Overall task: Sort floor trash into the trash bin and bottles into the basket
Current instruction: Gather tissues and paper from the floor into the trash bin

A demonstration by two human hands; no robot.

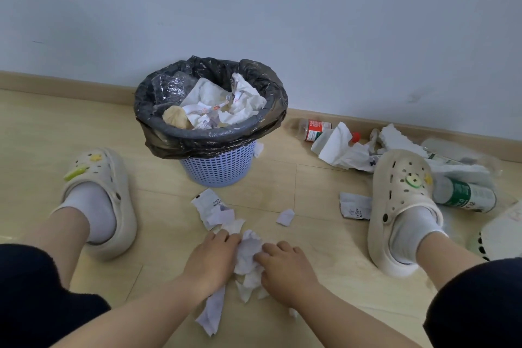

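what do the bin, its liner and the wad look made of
Bin: lilac plastic, matte, judging by its moulded lattice wall. Liner: thin glossy black plastic film, wrinkled with highlights. Wad: probably tissue paper, white, matte, softly crumpled.

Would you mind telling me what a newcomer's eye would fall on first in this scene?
The lilac trash bin with its black liner, heaped with paper waste, stands centre by the wall. Nearest the camera, the left hand and right hand gather crumpled paper on the floor. At right, a green-labelled bottle and a red-labelled bottle lie among more litter.
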